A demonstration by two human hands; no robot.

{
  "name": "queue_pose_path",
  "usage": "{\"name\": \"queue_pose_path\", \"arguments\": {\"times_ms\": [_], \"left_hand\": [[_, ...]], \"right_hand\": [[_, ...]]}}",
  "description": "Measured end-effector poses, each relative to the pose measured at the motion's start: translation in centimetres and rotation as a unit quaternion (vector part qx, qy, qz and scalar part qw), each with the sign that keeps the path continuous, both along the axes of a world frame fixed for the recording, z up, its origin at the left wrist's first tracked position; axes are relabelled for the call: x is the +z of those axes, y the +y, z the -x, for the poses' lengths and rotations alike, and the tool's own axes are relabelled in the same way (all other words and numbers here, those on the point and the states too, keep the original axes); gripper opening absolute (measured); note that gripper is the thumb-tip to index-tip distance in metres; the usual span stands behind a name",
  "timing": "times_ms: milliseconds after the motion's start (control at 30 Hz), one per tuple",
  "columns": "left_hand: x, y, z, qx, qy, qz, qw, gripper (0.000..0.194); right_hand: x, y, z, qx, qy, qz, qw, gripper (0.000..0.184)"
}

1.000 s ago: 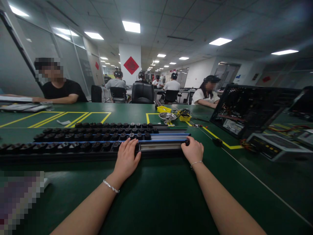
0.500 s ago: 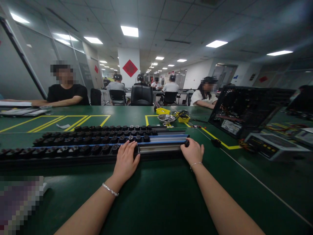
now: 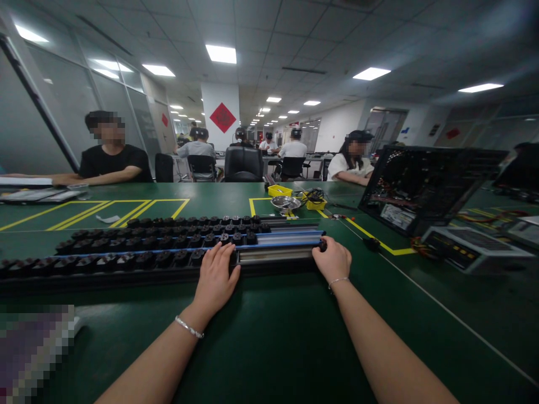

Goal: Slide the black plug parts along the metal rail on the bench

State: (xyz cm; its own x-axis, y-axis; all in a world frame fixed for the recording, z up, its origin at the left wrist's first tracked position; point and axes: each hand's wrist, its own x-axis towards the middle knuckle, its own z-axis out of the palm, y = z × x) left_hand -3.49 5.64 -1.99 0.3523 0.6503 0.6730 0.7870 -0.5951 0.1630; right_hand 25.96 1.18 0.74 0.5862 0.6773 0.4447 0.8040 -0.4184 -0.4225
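Long rails carrying black socket modules (image 3: 164, 258) lie side by side across the table in front of me. My left hand (image 3: 215, 275) rests on the nearest rail at the right end of its row of modules. Its fingers are stretched over the last module, with the thumb apart on the near side. Past that hand runs a bare silvery stretch of the nearest rail (image 3: 273, 256). At the rail's right end, my right hand (image 3: 334, 259) closes its thumb and fingers around a small black socket module (image 3: 323, 244), mostly covered by the fingers.
Behind the rails are a metal bowl (image 3: 285, 202), a yellow tray (image 3: 279, 191) and a yellow box with cables (image 3: 315, 202). An open computer case (image 3: 421, 188) and a power supply (image 3: 471, 247) stand at right. Two people sit across the green table (image 3: 269, 348).
Both hands keep their places on the nearest rail, and the modules look unmoved. The view has shifted very slightly.
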Motion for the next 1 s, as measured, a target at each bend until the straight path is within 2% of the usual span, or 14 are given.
{"name": "queue_pose_path", "arguments": {"times_ms": [167, 1000], "left_hand": [[0.09, -0.06, 0.03, -0.001, 0.001, 0.005, 1.000, 0.047], [-0.18, 0.11, 0.06, 0.005, 0.007, -0.006, 1.000, 0.048]], "right_hand": [[-0.36, -0.01, 0.10, -0.030, -0.001, -0.015, 0.999, 0.040], [0.51, -0.33, -0.88, -0.029, 0.059, 0.027, 0.997, 0.043]]}}
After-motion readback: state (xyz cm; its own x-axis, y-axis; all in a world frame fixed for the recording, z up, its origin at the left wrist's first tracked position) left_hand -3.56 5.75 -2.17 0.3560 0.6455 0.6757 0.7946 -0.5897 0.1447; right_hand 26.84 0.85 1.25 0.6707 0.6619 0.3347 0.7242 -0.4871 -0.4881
